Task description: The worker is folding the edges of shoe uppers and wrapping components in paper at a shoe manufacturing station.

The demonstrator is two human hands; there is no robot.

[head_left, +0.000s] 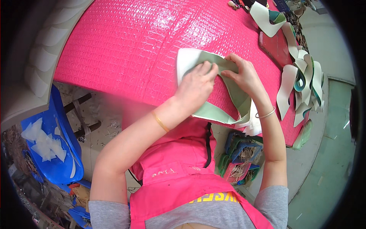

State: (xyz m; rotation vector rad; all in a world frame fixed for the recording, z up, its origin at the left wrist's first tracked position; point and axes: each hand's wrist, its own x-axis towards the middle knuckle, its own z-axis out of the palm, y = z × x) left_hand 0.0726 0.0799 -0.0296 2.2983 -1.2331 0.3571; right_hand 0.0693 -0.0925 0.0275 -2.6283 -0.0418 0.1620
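Two bare hands are at one looped white-and-green piece, which I see through the head camera at the near edge of the pink worktop; it sits right in front of the body, presumably to keep the reach short. The right hand has its thumb inside the loop and its fingers behind the upper rim, so the band is pinched there, probably to steady it; the left hand sets its bent fingers against the pale green inner face (whether they grip or merely press, I cannot tell from here). The loop stands open, which I judge gives the fingertips room inside; more curved pieces are heaped along the right side, near a dark red slab, perhaps to be handy yet out of the way; white sheets lie on a blue chair at left.
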